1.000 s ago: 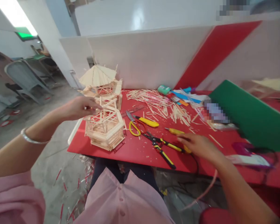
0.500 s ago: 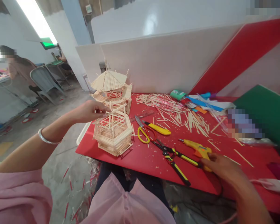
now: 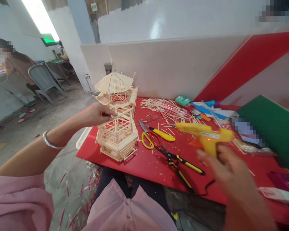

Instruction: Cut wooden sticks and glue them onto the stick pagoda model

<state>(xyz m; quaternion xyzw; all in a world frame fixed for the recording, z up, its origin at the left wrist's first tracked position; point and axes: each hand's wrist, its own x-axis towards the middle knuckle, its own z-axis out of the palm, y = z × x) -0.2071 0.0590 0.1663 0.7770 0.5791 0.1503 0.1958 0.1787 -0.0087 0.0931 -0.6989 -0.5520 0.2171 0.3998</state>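
Right grip point(image 3: 227, 166) closed around handle of yellow glue gun point(image 3: 203, 133), held above red tabletop point(image 3: 149, 166), nozzle pointing left. Left grip point(image 3: 97, 114) pinches a stick point(image 3: 108, 120) at top of near stick house point(image 3: 117, 136).

On the table point(image 3: 144, 163), 2 stick models stand at the left end: the open frame point(image 3: 117, 138) in front, the roofed tower point(image 3: 115, 88) just behind it. The left hand point(image 3: 96, 114) touches the frame's top from the left. Right of the frame lie the scissors point(image 3: 154, 136), and the pliers point(image 3: 180, 163) nearer the front edge. The right hand point(image 3: 227, 168) holds the glue gun point(image 3: 204, 134) above the table, right of the scissors. Loose sticks point(image 3: 166, 107) lie behind, by the back panel point(image 3: 163, 67).
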